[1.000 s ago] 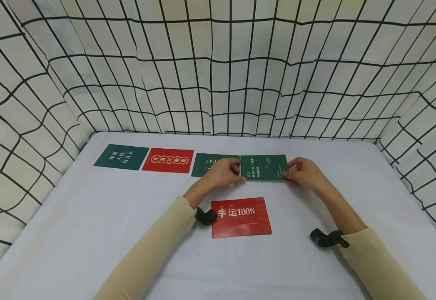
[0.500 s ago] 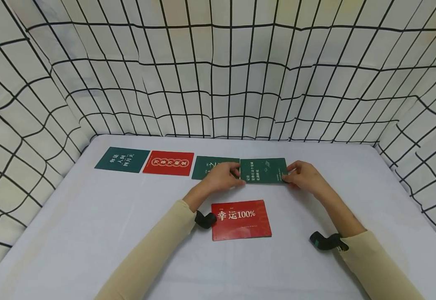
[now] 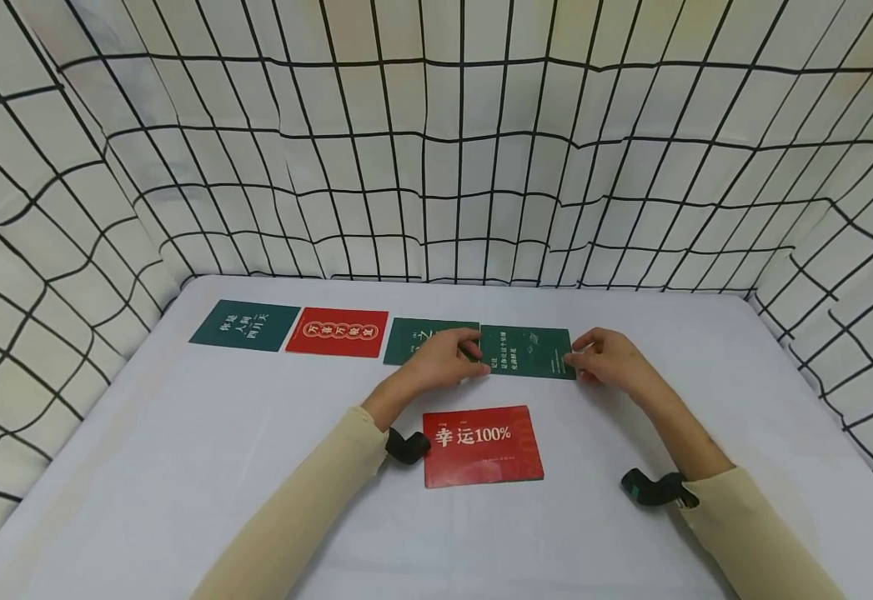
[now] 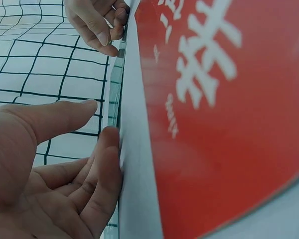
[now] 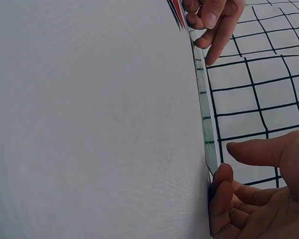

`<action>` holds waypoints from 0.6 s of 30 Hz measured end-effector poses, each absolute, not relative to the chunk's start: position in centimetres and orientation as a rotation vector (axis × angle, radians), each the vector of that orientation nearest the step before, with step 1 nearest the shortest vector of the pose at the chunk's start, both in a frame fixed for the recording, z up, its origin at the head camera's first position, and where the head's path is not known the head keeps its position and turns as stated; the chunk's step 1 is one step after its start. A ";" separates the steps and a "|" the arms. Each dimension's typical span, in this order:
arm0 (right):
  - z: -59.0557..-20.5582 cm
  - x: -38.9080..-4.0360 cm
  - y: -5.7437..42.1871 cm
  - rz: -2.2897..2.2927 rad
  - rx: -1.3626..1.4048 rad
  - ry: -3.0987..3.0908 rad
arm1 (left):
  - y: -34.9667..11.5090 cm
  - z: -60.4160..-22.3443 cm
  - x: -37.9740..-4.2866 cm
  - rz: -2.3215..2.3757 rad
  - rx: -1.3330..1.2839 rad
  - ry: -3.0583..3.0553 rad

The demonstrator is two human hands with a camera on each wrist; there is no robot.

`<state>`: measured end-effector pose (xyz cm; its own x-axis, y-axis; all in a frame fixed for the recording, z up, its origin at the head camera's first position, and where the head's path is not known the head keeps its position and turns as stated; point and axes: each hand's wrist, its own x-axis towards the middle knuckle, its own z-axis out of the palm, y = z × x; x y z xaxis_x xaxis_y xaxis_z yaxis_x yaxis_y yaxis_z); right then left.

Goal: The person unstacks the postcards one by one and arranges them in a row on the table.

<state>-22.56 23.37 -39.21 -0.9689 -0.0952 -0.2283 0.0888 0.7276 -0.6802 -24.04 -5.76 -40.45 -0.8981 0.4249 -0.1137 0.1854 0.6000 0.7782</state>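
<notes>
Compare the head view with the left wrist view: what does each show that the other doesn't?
Only the head view shows the lettered faces of the left green card, the red row card and the right green card, plus the sleeves.

Only the left wrist view shows the palm side of the left hand.

Both show that hand, the right hand, the front red card, the table and the grid wall. The wrist view's greenish strip is too edge-on to identify.
</notes>
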 end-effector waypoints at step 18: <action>-38.1 -22.3 23.4 -1.091 -0.099 2.766 | -6.9 -39.8 -23.2 1.217 0.683 2.498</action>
